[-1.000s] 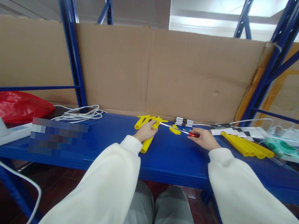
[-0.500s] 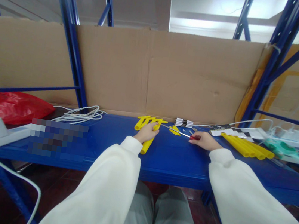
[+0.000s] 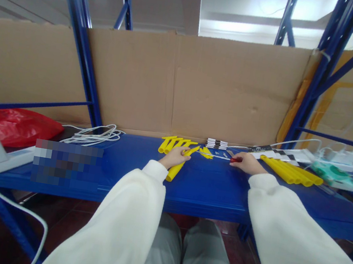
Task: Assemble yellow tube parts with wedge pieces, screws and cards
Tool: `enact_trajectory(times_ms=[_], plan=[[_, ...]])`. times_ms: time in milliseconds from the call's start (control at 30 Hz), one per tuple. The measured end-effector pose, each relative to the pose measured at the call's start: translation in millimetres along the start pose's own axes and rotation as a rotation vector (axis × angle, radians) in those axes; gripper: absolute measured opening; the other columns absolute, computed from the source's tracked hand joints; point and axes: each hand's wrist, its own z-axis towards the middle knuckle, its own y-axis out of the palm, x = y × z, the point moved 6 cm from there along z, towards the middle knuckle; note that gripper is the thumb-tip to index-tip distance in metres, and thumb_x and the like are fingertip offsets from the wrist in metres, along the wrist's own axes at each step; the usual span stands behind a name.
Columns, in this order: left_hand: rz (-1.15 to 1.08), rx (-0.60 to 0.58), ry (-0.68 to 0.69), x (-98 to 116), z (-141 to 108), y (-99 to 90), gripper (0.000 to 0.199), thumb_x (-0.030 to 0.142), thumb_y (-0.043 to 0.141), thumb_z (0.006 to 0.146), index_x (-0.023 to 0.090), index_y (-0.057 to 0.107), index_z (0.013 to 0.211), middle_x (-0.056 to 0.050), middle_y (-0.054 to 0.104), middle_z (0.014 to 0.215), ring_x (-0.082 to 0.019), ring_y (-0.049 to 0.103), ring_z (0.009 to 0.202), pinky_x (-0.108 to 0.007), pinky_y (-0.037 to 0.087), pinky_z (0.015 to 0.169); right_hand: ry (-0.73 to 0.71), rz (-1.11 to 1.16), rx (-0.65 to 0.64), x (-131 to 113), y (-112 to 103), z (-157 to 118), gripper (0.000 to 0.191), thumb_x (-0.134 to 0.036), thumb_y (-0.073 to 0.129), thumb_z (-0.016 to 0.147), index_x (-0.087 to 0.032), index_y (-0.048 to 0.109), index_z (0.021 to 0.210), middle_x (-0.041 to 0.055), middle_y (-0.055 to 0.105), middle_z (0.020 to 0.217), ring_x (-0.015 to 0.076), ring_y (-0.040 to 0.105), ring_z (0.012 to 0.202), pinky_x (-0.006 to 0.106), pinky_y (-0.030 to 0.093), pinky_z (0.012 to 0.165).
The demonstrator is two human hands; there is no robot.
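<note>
A yellow tube [image 3: 175,171] lies slanted on the blue shelf, and my left hand [image 3: 175,156] is closed around its upper part. My right hand [image 3: 245,162] grips the red handle of a screwdriver [image 3: 217,157], whose thin metal shaft points left toward the tube's far end. Whether the tip touches the tube I cannot tell. Just behind my left hand lie several yellow tubes with T-shaped ends [image 3: 170,144]. Small flat yellow pieces [image 3: 206,153] sit beyond the shaft, with tiny metal parts close by.
More yellow tubes [image 3: 291,171] lie to the right, beside a green-and-white packet [image 3: 333,174]. Black-and-white strips [image 3: 217,144] are stacked against the cardboard panel [image 3: 230,91]. Leftward are coiled white cable [image 3: 98,135], a red bag [image 3: 19,127] and a power strip [image 3: 7,163].
My right hand has shifted slightly right with the screwdriver, drawing its tip back from the tube. In my left hand the tube's far end has tilted to the right.
</note>
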Motion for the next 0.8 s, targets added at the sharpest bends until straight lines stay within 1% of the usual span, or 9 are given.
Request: enact_trajectory(times_ms=[100, 167, 267, 400, 467, 600, 700, 800], plan=[[0.046, -0.003, 0.051, 0, 0, 1.9, 0.047, 0.019, 0.067, 0.083, 0.018, 0.065, 0.129, -0.011, 0.069, 0.118, -0.023, 0.066, 0.107, -0.035, 0.049, 0.100, 0.033, -0.028, 0.006, 3, -2, 1, 0.007, -0.027, 0.072, 0.069, -0.022, 0.075, 0.073, 0.0037, 0.076, 0.079, 0.0240, 0.069, 0.075, 0.033, 0.054, 0.070], [0.078, -0.020, 0.057, -1, 1, 4.9, 0.048, 0.020, 0.066, 0.083, 0.015, 0.063, 0.131, -0.012, 0.069, 0.120, -0.024, 0.064, 0.112, -0.037, 0.047, 0.102, 0.068, -0.052, 0.002, 6, -2, 1, 0.007, -0.025, 0.072, 0.068, -0.022, 0.075, 0.073, 0.0039, 0.076, 0.078, 0.0239, 0.069, 0.075, 0.033, 0.054, 0.070], [0.102, -0.045, 0.042, -2, 2, 9.1, 0.052, 0.019, 0.065, 0.083, 0.011, 0.060, 0.134, -0.015, 0.069, 0.118, -0.025, 0.064, 0.112, -0.037, 0.047, 0.102, 0.090, -0.082, -0.016, 8, -2, 1, 0.007, -0.023, 0.072, 0.067, -0.021, 0.075, 0.074, 0.0042, 0.075, 0.076, 0.0235, 0.069, 0.073, 0.032, 0.053, 0.069], [0.096, -0.048, 0.033, -1, 2, 10.6, 0.052, 0.017, 0.065, 0.081, 0.015, 0.061, 0.132, -0.013, 0.070, 0.115, -0.024, 0.065, 0.109, -0.037, 0.049, 0.099, 0.102, -0.117, -0.048, 9, -1, 0, 0.008, -0.022, 0.071, 0.069, -0.022, 0.075, 0.076, 0.0035, 0.074, 0.075, 0.0224, 0.068, 0.072, 0.031, 0.052, 0.066], [0.111, -0.050, 0.033, 0, 2, 10.5, 0.051, 0.016, 0.064, 0.082, 0.016, 0.061, 0.133, -0.012, 0.070, 0.116, -0.024, 0.066, 0.109, -0.037, 0.050, 0.099, 0.140, -0.157, -0.067, 11, -1, -1, 0.010, -0.022, 0.071, 0.070, -0.023, 0.076, 0.078, 0.0035, 0.075, 0.078, 0.0226, 0.068, 0.076, 0.030, 0.051, 0.067], [0.183, -0.040, 0.061, 5, -1, 7.5, 0.049, 0.017, 0.058, 0.085, 0.013, 0.060, 0.133, -0.013, 0.069, 0.120, -0.024, 0.066, 0.110, -0.035, 0.049, 0.100, 0.236, -0.241, -0.099, 15, -4, -4, 0.014, -0.023, 0.069, 0.074, -0.025, 0.077, 0.086, 0.0043, 0.076, 0.087, 0.0241, 0.068, 0.086, 0.030, 0.049, 0.070], [0.261, -0.030, 0.070, 11, -4, 2.1, 0.045, 0.018, 0.057, 0.084, 0.015, 0.064, 0.129, -0.011, 0.071, 0.119, -0.025, 0.066, 0.109, -0.034, 0.050, 0.099, 0.294, -0.270, -0.125, 16, -5, -7, 0.016, -0.024, 0.069, 0.076, -0.026, 0.077, 0.090, 0.0045, 0.076, 0.090, 0.0250, 0.068, 0.089, 0.030, 0.049, 0.072], [0.345, -0.036, 0.062, 15, -5, -3.0, 0.036, 0.022, 0.058, 0.083, 0.018, 0.072, 0.116, -0.009, 0.072, 0.116, -0.027, 0.065, 0.110, -0.037, 0.049, 0.100, 0.329, -0.282, -0.171, 16, -3, -8, 0.017, -0.025, 0.070, 0.076, -0.026, 0.077, 0.092, 0.0046, 0.075, 0.092, 0.0253, 0.067, 0.090, 0.031, 0.049, 0.073]])
